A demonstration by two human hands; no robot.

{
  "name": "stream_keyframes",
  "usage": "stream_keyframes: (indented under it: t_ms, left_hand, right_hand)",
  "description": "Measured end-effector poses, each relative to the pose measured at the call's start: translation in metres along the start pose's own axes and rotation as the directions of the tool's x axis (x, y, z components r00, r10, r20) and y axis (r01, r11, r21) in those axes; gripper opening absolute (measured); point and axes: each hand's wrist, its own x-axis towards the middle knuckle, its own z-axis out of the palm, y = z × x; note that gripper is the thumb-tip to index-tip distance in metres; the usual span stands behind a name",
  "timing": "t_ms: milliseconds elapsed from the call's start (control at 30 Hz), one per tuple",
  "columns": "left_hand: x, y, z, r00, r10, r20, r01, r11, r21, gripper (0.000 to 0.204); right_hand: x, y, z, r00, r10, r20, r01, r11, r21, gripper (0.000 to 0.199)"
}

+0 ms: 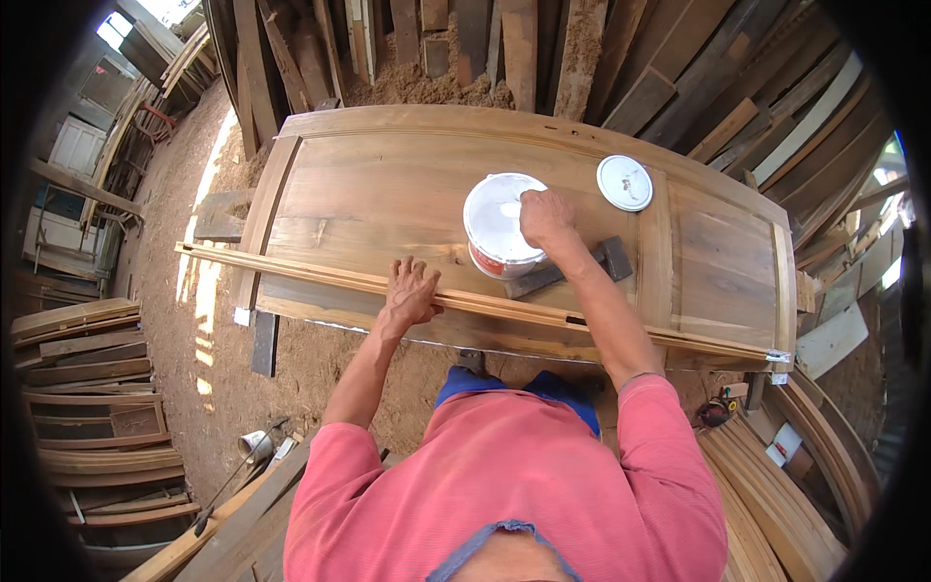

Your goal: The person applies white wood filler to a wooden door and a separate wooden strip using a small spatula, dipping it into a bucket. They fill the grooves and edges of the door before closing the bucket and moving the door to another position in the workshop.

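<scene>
A long grooved wooden rail point(291, 269) lies crosswise along the near side of a panelled wooden door point(378, 184). My left hand point(414, 292) is on this rail, its fingers curled over the far edge and slightly spread. On the door stands a white bucket point(501, 255) with white stuff inside. My right hand point(550, 219) is closed over the bucket's right rim, fingers reaching inside; whatever it holds is hidden by the hand. Right beside the bucket lie dark blocks point(614, 259), partly under my right forearm. A white round lid point(625, 183) rests farther right.
Boards point(659, 68) lean densely along the far side. Stacked curved timber point(97, 388) fills the left, and more planks point(766, 485) lie at the lower right. A small white pot point(255, 446) sits on the dirt floor point(194, 349). A red-and-black tool point(716, 412) lies near the door's right end.
</scene>
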Motion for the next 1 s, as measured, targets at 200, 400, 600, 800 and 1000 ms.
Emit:
stream_keyframes:
  t_ms: [200, 400, 600, 800, 1000]
  left_hand:
    - [-0.004, -0.021, 0.011, 0.990, 0.107, -0.090, -0.120, 0.980, -0.157, 0.059]
    - [-0.003, -0.025, 0.015, 0.988, 0.114, -0.106, -0.128, 0.982, -0.138, 0.056]
    - [-0.001, -0.026, 0.014, 0.986, 0.132, -0.101, -0.144, 0.981, -0.128, 0.055]
    - [0.000, -0.027, 0.014, 0.992, 0.128, -0.021, -0.129, 0.981, -0.142, 0.055]
    - [-0.001, -0.024, 0.014, 0.986, 0.142, -0.083, -0.153, 0.977, -0.149, 0.052]
  right_hand:
    - [0.047, -0.019, 0.061, 0.979, 0.203, 0.031, -0.204, 0.976, 0.073, 0.021]
    - [0.073, -0.022, 0.086, 0.946, 0.292, 0.141, -0.323, 0.893, 0.313, 0.031]
    - [0.064, -0.003, 0.082, 0.918, 0.273, 0.287, -0.388, 0.477, 0.789, 0.030]
    - [0.031, 0.003, 0.047, 0.924, 0.236, 0.302, -0.374, 0.379, 0.846, 0.027]
    - [-0.016, 0.031, 0.017, 0.949, 0.159, 0.273, -0.306, 0.255, 0.917, 0.030]
